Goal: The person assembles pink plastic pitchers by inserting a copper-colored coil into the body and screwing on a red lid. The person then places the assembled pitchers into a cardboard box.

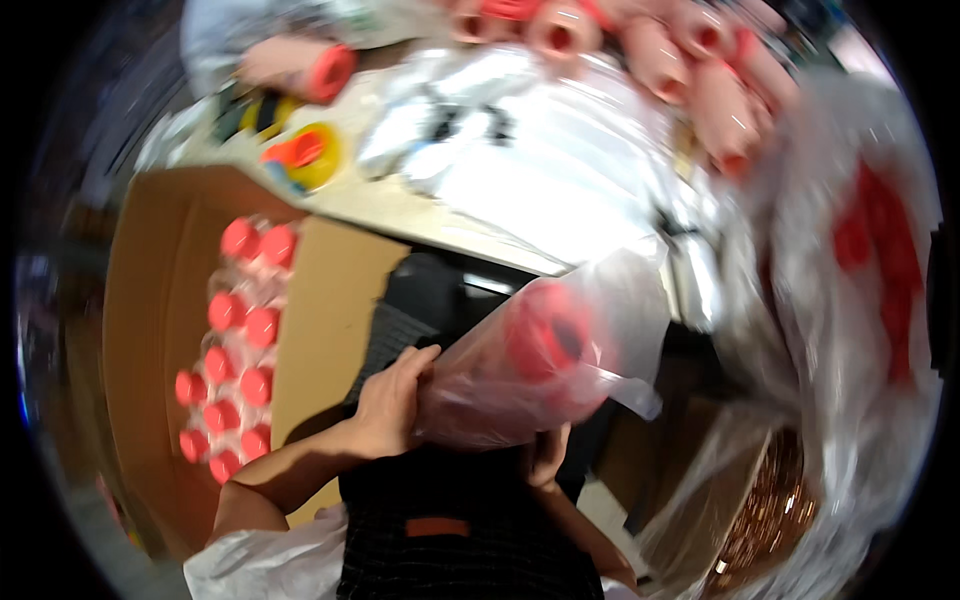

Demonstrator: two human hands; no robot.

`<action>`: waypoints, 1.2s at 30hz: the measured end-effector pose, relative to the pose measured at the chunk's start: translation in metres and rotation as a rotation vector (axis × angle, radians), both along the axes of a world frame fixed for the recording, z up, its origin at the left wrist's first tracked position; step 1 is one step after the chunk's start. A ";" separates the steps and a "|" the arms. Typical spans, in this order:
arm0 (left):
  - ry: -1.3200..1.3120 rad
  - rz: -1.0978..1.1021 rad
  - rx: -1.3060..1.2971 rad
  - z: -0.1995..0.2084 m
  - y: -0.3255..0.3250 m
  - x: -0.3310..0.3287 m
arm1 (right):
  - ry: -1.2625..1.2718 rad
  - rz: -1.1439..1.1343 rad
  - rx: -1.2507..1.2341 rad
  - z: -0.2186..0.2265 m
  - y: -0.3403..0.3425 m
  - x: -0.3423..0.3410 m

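A pale pink bottle with a red cap (pixel 545 340) lies inside a clear plastic bag (pixel 610 330), held up in front of my body. My left hand (pixel 388 405) grips the bottom end of the bagged bottle. My right hand (pixel 548 455) holds it from underneath and is mostly hidden by the bag. The picture is blurred by motion.
An open cardboard box (pixel 150 330) at my left holds several wrapped red-capped bottles (pixel 240 350). The table (pixel 400 205) carries clear bags, a yellow tape dispenser (pixel 308 155) and more bottles (pixel 700 70) at the far edge. A large plastic sack (pixel 860 260) stands at right beside a plastic-lined box (pixel 770 510).
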State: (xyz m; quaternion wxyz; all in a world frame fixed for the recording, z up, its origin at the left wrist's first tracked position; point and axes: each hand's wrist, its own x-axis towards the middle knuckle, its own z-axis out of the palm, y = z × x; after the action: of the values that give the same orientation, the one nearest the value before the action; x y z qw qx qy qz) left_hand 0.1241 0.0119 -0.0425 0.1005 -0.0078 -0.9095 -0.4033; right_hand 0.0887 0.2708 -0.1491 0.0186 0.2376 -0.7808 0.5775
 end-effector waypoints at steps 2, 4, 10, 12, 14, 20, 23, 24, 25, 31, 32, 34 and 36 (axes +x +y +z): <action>-0.099 0.104 -0.136 -0.035 -0.014 0.048 | -0.597 0.168 -0.129 -0.010 -0.022 0.023; 0.055 0.292 -0.296 -0.059 -0.020 0.079 | -0.685 0.407 -0.070 0.015 -0.054 0.007; 0.011 0.955 -0.358 -0.020 -0.103 0.175 | -0.226 0.842 0.233 0.126 -0.220 -0.004; 0.080 1.153 0.014 -0.031 -0.167 0.201 | -0.286 0.957 -0.229 0.140 -0.297 0.021; 0.063 1.259 0.347 -0.055 -0.260 0.252 | -0.235 1.202 -0.137 0.171 -0.356 0.024; -0.131 1.321 0.806 -0.193 -0.419 0.366 | -0.345 1.033 -0.307 0.114 -0.343 -0.029; -0.176 1.387 0.651 -0.216 -0.412 0.367 | -0.185 0.388 -0.097 0.054 -0.305 -0.155; -0.194 1.416 0.550 -0.217 -0.404 0.374 | -0.330 0.178 0.020 0.073 -0.285 -0.201; -0.213 1.427 0.441 -0.220 -0.401 0.370 | -0.087 -0.037 -0.051 0.055 -0.268 -0.262; -0.400 1.649 -0.487 -0.191 -0.383 0.354 | -0.500 -0.639 -0.174 0.078 -0.281 -0.531; -0.259 1.579 -0.432 -0.189 -0.379 0.340 | -0.785 -0.382 -0.289 0.086 -0.284 -0.544; -0.001 1.363 -0.312 -0.155 -0.357 0.244 | -0.700 -0.425 -0.445 0.070 -0.264 -0.562; 0.077 1.198 -0.132 -0.101 -0.299 0.143 | -0.661 -0.542 -0.484 0.074 -0.251 -0.546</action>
State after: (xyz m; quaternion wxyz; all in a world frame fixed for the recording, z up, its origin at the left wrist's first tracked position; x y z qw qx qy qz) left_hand 0.2671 -0.2869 -0.1436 0.3425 0.4850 -0.7744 -0.2186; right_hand -0.4577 0.0196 -0.0754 -0.0260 -0.1813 -0.6221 0.7612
